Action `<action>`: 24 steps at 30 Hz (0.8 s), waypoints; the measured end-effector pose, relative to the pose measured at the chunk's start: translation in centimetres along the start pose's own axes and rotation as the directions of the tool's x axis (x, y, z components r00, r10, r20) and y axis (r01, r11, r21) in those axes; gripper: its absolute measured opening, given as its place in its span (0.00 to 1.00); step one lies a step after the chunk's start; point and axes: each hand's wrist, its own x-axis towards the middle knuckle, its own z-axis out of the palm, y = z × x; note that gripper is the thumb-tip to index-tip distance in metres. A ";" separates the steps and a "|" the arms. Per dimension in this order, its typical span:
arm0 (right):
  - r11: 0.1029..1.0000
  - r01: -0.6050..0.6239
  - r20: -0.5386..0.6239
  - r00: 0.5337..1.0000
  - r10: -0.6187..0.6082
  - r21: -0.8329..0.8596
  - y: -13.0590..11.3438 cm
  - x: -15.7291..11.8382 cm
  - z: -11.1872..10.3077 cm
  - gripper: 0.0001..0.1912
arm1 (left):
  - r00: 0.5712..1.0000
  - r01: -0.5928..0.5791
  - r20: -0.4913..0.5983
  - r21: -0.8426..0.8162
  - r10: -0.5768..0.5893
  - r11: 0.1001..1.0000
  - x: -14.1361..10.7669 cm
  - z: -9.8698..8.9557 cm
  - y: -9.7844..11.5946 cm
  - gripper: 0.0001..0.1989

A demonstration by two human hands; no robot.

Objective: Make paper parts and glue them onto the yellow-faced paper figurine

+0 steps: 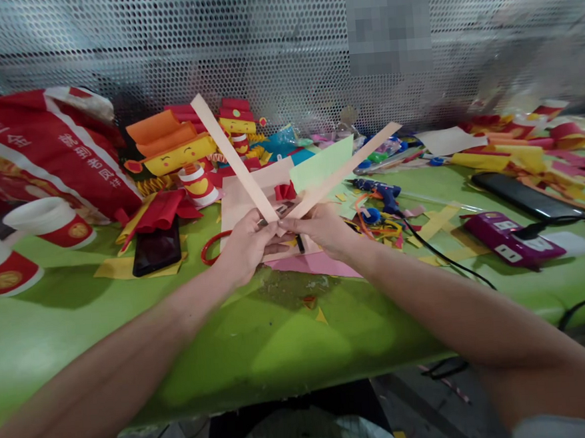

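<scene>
My left hand [244, 246] and my right hand [326, 226] meet over the middle of the table, fingers pinched together. Between them they grip two pale peach paper strips that meet at the lower ends and spread in a V. The left paper strip [233, 156] leans up and left from my left hand; the right paper strip [352, 168] slants up and right from my right hand. Whether the ends are glued or just overlapped I cannot tell. Beneath lie a pale pink sheet [231, 206], a light green sheet [323, 163] and a red loop handle [209, 249], partly hidden.
On the green table [207, 358] are a blue glue gun [383, 194] with a cord, a purple power strip [514, 238], a black phone [157, 250] and paper cups [52, 222]. Paper figures [180, 157] and a red bag [67, 148] stand before a perforated metal panel [279, 33].
</scene>
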 end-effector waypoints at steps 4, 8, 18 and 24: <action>0.998 -0.027 0.024 0.999 0.028 -0.048 0.2 0.0 -0.1 0.14 | 1.000 0.021 -0.020 0.040 -0.020 0.999 0.0 0.0 0.0 0.08; 0.996 -0.011 0.016 1.000 0.013 -0.090 0.3 0.0 -0.2 0.12 | 0.997 0.072 -0.017 0.039 -0.071 0.997 -0.1 0.1 0.2 0.07; 0.994 -0.061 -0.030 0.998 0.058 -0.089 -0.4 -0.1 -0.2 0.06 | 0.985 -0.005 -0.159 0.337 0.062 0.941 0.3 -0.6 0.7 0.07; 0.922 -0.182 -0.020 0.982 0.186 -0.342 -3.0 0.4 -3.4 0.10 | 0.981 0.019 -0.191 0.293 0.039 0.956 0.6 -1.2 1.3 0.10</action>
